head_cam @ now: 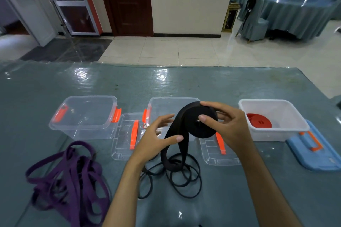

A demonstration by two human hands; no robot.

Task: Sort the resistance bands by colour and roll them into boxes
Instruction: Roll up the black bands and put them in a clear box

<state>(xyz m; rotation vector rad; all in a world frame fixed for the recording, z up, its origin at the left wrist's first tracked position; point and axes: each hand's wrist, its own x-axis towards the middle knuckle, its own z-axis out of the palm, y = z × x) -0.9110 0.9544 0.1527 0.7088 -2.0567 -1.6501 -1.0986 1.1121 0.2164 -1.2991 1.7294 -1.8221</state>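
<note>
The fingers (pixel 204 118) of the right hand (pixel 228 127) are curled round a half-wound black band roll (pixel 198 121), with the thumb pressed on the face near its centre and the other fingertips hooked over the top edge, so the roll is held pinched in the air above the tabletop (pixel 239 199). The left hand (pixel 156 138) is held with relaxed, nearly straight fingers, its thumb laid against the loose tail (pixel 173 151) that hangs from the roll; no firm grip on the tail can be seen. From here the likeliest fault is judged to be unwinding: if the thumb pressure is eased, the springy coil could loosen and open out. The tail could also be wound crooked if it is not kept taut, and it could be snagged in the thin black bands (pixel 182 178) lying looped beneath it, where tail and loops touch. The roll looks matte, flat and wide, wound in several layers with a small hollow at its centre. It is held in front of the middle clear box (pixel 166 103), which appears empty. 1 red roll (pixel 259 120) already lies in the white box (pixel 273 103) at the right, and a tangle of purple bands (pixel 72 175) lies unrolled at the left, near the left clear box (pixel 84 116).
</note>
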